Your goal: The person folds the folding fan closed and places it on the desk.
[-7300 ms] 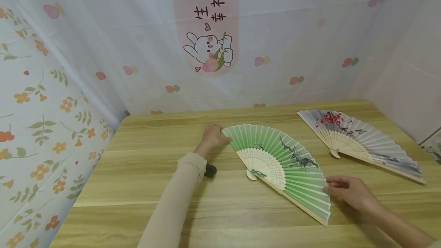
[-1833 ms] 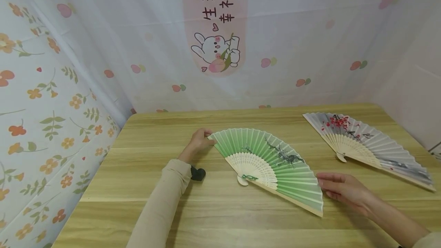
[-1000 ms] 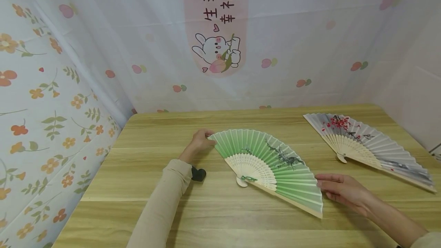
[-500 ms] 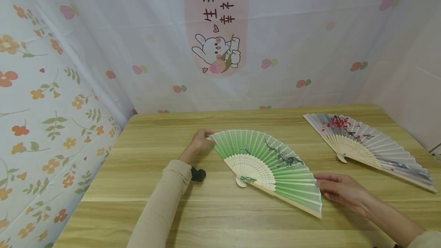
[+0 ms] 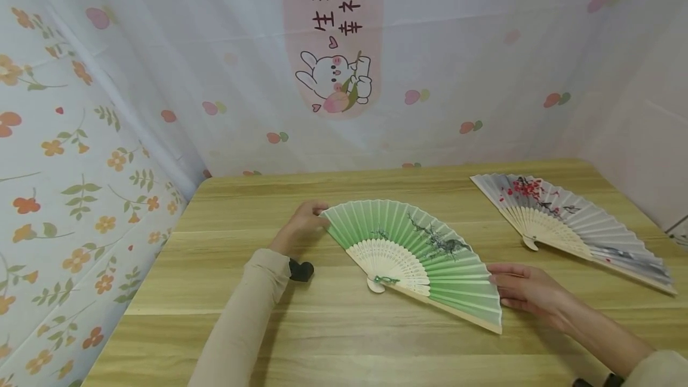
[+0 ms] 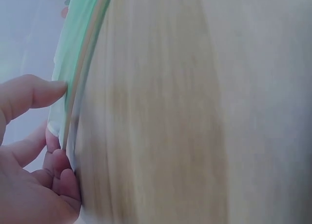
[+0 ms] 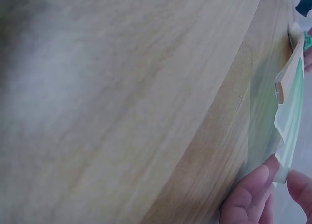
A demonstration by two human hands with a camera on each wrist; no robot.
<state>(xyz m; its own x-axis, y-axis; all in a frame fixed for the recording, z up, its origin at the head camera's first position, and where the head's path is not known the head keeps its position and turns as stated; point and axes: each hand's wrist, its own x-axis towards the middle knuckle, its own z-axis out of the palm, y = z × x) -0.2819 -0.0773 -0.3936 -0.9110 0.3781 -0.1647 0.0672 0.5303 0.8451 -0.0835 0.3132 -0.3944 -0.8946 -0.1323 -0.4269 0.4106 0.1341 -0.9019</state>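
Observation:
A green hand fan [image 5: 462, 279] lies spread near the middle of the table in the head view, with a dark branch print, pale ribs and a green cord at its pivot. At its upper left corner my left hand [image 5: 303, 220] pinches the edge. The left wrist view shows that thumb [image 6: 48, 92] on the leaf and the other fingers [image 6: 61, 168] curled low beside it. My right hand [image 5: 532, 291] pinches the leaf's right edge. In the right wrist view, the thumb [image 7: 300, 185] and fingers [image 7: 251, 190] sit on either side of the leaf's edge.
A second spread fan [image 5: 607, 226], grey with red blossoms, lies at the table's back right. The wooden table [image 5: 344, 351] meets a printed curtain [image 5: 430, 46] behind and a floral cloth [image 5: 86, 196] on the left.
Over the last several seconds the green fan has shifted left and slightly nearer, relative to the grey fan, with both hands following. In the last second there is hardly any movement.

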